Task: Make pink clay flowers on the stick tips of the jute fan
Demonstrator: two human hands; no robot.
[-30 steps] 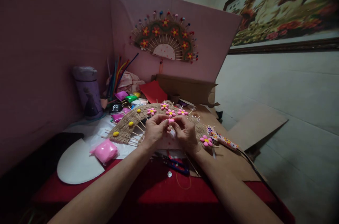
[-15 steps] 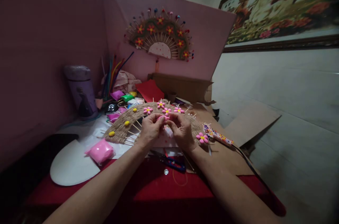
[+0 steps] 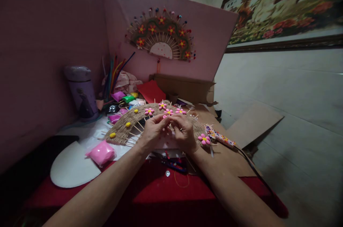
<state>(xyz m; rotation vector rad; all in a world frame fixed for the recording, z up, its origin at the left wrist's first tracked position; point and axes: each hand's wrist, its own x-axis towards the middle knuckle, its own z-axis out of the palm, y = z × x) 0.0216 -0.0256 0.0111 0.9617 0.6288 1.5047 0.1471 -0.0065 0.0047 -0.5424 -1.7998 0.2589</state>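
Note:
Over the middle of a half-round fan wrapped in twine (image 3: 120, 128), my left hand (image 3: 154, 130) and my right hand (image 3: 184, 132) meet at their fingertips. Both are closed in a pinch on a small lump of pink clay (image 3: 165, 116), mostly covered by the fingers. Several pink clay flowers with yellow centres lie on the fan, one pink flower (image 3: 204, 139) at its right end. Bare yellow clay dots (image 3: 128, 124) sit along its left side. Thin sticks (image 3: 135, 130) show on the fan's inner edge.
A bag of pink clay (image 3: 102, 152) lies left, by a white half-round card (image 3: 73, 168). Blue-handled scissors (image 3: 175, 164) are in front. A patterned corded tool, perhaps a glue gun (image 3: 221, 137), rests on cardboard (image 3: 235, 162). A purple bottle (image 3: 83, 94) stands at the back left.
My fingertips have drawn closer together, and less of the pink clay shows between them. My right fingers have curled in more. The fan and the things around it stay put.

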